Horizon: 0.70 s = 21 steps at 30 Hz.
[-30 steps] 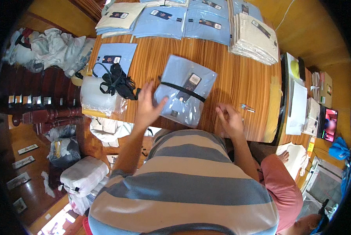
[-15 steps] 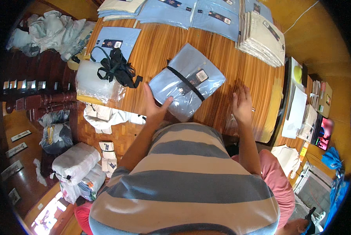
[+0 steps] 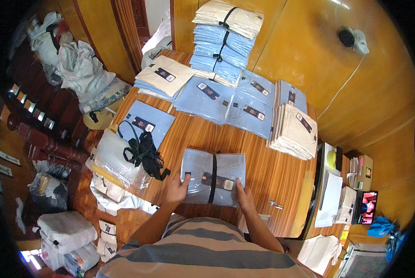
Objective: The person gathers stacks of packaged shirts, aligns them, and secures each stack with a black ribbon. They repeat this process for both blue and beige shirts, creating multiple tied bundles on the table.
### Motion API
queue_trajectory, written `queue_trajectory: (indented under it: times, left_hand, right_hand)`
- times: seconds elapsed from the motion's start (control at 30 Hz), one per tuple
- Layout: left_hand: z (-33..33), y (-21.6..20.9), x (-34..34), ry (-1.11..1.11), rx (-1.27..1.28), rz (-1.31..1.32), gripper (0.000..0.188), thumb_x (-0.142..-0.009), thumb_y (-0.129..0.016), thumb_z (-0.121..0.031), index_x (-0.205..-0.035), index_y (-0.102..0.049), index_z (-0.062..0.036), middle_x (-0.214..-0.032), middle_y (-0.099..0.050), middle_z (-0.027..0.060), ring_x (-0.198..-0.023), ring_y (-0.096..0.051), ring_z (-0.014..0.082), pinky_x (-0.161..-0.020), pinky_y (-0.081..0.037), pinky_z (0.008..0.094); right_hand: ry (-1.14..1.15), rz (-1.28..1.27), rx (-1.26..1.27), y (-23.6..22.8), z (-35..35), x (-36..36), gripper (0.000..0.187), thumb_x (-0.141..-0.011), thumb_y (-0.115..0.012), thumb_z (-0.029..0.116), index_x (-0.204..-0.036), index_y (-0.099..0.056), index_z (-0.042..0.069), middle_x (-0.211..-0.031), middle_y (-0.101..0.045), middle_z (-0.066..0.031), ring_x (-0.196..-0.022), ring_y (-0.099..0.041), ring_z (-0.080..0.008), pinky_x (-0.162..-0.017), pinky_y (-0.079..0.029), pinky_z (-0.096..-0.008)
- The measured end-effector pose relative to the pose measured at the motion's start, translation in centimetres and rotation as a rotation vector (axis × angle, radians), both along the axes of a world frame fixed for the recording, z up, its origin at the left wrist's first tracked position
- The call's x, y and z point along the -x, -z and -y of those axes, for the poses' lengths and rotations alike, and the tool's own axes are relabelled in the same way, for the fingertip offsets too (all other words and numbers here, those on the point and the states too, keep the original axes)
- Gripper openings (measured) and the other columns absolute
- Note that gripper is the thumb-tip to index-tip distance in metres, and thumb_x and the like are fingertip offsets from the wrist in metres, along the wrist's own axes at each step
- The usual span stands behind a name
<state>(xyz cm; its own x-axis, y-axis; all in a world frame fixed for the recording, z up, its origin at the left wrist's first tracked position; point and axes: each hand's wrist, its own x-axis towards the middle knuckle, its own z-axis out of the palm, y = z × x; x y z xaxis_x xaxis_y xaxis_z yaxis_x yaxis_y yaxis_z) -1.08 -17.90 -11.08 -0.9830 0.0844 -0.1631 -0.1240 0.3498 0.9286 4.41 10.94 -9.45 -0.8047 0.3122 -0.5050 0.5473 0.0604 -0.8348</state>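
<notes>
In front of me, at the table's near edge, is a bundle of bagged light blue folded garments (image 3: 198, 187). A black strap (image 3: 214, 176) runs around its middle, and a dark tag shows through the clear plastic. My left hand (image 3: 176, 189) grips the bundle's left edge, thumb on top. On the opposite edge my right hand (image 3: 245, 197) is closed the same way, its thumb pressing the upper face. The fingers beneath the bundle are hidden. Left of it, loose black straps (image 3: 145, 155) lie over a stack of clear plastic bags (image 3: 117, 160).
Blue packs (image 3: 202, 99) and a cream stack (image 3: 294, 132) line the wooden table's (image 3: 207, 134) far side. Behind them rises a tall strapped pile (image 3: 221, 46). A pen (image 3: 276, 204) lies at right. Wrapped bales (image 3: 68, 229) sit on the floor at left.
The bundle has turned from a slant to nearly square with me. My right hand, apart from it and open before, now holds its right edge. The view has tilted up toward the wall.
</notes>
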Motion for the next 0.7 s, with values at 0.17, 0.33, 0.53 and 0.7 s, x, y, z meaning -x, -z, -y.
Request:
queue_trajectory:
  times: [0.17,0.33,0.53,0.7]
  left_hand:
    - [0.7,0.4,1.5,0.005,0.176,0.106,0.061,-0.105,-0.052,-0.042,-0.146,-0.042,0.0023,-0.116,-0.061,0.0403,-0.111,-0.059,0.0559,-0.094,-0.048,0.0568]
    - [1.7,-2.2,3.6,0.021,0.154,0.051,0.069,-0.104,-0.056,-0.045,-0.148,-0.038,0.005,-0.124,-0.059,0.0404,-0.119,-0.058,0.0549,-0.1,-0.047,0.052]
    - [4.2,-0.5,6.0,0.063,-0.291,0.51,0.091,-0.091,-0.074,-0.054,-0.15,-0.038,0.0051,-0.136,-0.061,0.0255,-0.13,-0.058,0.0335,-0.11,-0.043,0.0413]
    - [5.2,1.8,5.7,0.118,-0.368,0.513,0.102,-0.082,-0.082,-0.055,-0.151,-0.038,0.0047,-0.143,-0.055,0.0238,-0.132,-0.054,0.0313,-0.112,-0.041,0.0409]
  right_hand:
    - [-0.021,-0.048,0.039,2.3,0.4,2.0,0.072,-0.104,-0.054,0.056,-0.128,-0.061,-0.011,-0.116,-0.068,-0.0153,-0.106,-0.062,-0.0201,-0.095,-0.047,-0.0312]
    - [0.107,-0.092,0.047,4.2,0.9,3.9,0.066,-0.103,-0.059,0.053,-0.12,-0.067,-0.01,-0.109,-0.071,-0.0163,-0.1,-0.065,-0.0231,-0.09,-0.051,-0.0348]
    - [0.127,0.046,0.206,2.1,0.9,5.5,0.079,-0.097,-0.068,0.053,-0.138,-0.053,-0.013,-0.13,-0.067,-0.0191,-0.115,-0.067,-0.0263,-0.101,-0.05,-0.0341]
    - [0.02,-0.051,0.385,3.3,0.8,5.2,0.066,-0.102,-0.062,0.046,-0.143,-0.051,-0.005,-0.135,-0.065,-0.0148,-0.119,-0.065,-0.0258,-0.105,-0.049,-0.0375]
